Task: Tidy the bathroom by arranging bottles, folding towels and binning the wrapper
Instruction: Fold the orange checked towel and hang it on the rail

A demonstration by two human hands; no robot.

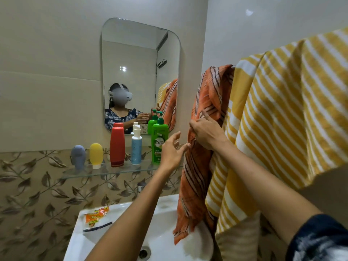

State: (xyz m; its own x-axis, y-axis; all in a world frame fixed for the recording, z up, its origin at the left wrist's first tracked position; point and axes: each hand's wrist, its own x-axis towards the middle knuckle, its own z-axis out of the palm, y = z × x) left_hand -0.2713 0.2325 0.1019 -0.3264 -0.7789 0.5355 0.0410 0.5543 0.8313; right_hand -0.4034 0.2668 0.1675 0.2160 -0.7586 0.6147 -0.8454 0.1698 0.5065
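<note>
Right hand: your right hand [204, 131] pinches a fold of the orange cloth towel with dark and white stripes [197, 166], fingers curled into the fabric about halfway down its hang.
Left hand: your left hand [172, 150] is spread wide, holding nothing, its fingertips touching the orange towel's left edge just below your right hand.
Orange towel: it hangs from the rail on the right wall, its lower end draped over the rim of the white ceramic basin [116, 210].
Yellow towel: the yellow-and-white striped towel [282, 113] hangs on the same rail, just right of the orange one and partly behind it.
Bottles: a grey tube [78, 156], yellow tube [96, 155], red bottle [117, 146], pale blue pump bottle [136, 146] and green pump bottle [159, 142] stand upright in a row on the glass shelf [105, 172].
Wrapper: the orange plastic wrapper [96, 215] lies on the basin's back left corner.
</note>
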